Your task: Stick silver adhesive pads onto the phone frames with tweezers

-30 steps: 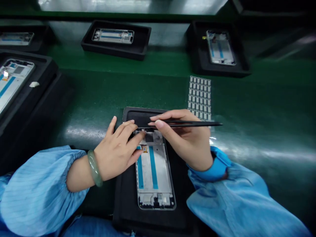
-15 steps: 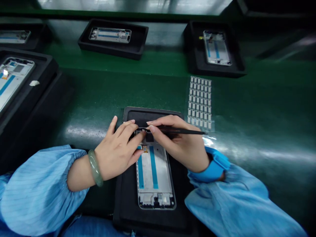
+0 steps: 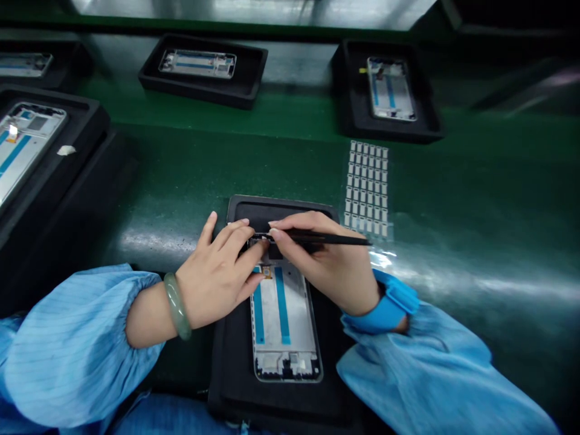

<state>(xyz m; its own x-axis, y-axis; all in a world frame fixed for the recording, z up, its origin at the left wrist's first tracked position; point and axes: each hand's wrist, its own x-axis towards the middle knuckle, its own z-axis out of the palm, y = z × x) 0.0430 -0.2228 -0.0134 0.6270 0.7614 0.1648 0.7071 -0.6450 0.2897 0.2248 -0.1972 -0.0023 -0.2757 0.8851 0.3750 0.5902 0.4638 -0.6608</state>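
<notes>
Left hand (image 3: 215, 272) is fingers-down on the top end of a phone frame (image 3: 296, 308), right hand (image 3: 335, 269) pinching black tweezers (image 3: 342, 239) there too. Sheet of tiny parts (image 3: 367, 188) sits nearby.

Glossy green counter (image 3: 290, 163), pale glare showing at left and right. Directly on it sit a front black tray (image 3: 229, 362), a clear sheet of small grey pieces in rows (image 3: 366, 187) beyond and to the right, and a dark tray stack (image 3: 58, 175) at left. Past a seam, the far green strip (image 3: 303, 115) bears three black trays (image 3: 249, 72), well apart.
</notes>
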